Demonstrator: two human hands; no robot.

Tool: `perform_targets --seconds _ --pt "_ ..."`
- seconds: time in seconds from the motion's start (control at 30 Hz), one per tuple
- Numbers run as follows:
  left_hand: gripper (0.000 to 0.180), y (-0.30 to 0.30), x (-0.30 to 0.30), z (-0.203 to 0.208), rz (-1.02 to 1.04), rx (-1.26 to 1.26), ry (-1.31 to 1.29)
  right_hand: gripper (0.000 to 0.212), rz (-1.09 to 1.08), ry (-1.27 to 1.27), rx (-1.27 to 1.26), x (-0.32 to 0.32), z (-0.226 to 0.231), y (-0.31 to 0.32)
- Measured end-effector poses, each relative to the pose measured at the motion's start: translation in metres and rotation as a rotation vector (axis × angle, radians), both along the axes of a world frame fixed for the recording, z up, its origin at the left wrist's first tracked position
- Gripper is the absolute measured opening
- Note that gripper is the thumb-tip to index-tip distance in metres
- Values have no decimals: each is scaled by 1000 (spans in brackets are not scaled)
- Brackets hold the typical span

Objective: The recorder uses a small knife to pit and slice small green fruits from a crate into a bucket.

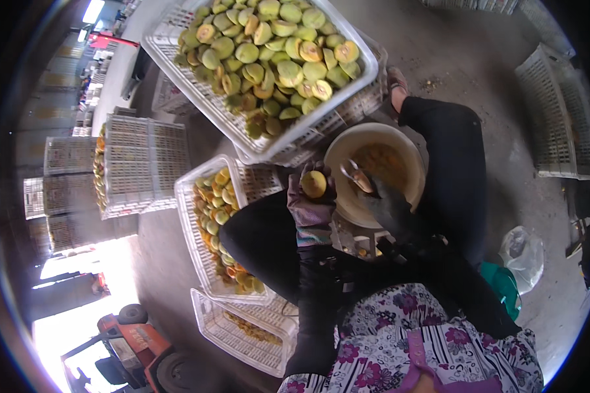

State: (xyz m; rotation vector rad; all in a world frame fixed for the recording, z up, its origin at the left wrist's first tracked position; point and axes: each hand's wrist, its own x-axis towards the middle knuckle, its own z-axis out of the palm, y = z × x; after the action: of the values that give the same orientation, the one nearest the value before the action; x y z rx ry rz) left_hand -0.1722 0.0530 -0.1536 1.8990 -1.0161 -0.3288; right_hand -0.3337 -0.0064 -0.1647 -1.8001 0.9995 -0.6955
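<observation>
In my gloved left hand (310, 208) a peach half (313, 184) rests with its pale yellow cut face up, the fingers curled around it. Just to the right, my right hand (388, 204), in a dark glove, grips a small tool with a curved metal loop (356, 174), probably a pitting knife. The tool is over a round cream-coloured bucket (414, 149), which has orange-brown scraps and liquid at the bottom. The metal loop is apart from the peach half. Beyond my hands, a white crate (367, 49) is heaped with green-yellow peach halves.
A second crate (189, 229) of peach halves stands by my left knee, with a third crate (229, 344) nearer me. Stacked crates (147, 160) stand at left, more crates (554, 118) at right. A plastic bag (523, 255) lies on the floor. An orange forklift (134, 347) is at lower left.
</observation>
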Motion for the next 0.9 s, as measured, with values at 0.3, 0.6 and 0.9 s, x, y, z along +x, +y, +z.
perform_targets --seconds 0.3,0.6,0.9 --pt "44 6 -28 9 -154 -284 881 32 132 116 -370 -5 19 13" --pt "34 1 -31 13 7 -302 1077 24 181 224 -440 -5 20 13" --pt "20 -8 -29 -1 56 -227 979 26 369 357 -109 5 16 17"
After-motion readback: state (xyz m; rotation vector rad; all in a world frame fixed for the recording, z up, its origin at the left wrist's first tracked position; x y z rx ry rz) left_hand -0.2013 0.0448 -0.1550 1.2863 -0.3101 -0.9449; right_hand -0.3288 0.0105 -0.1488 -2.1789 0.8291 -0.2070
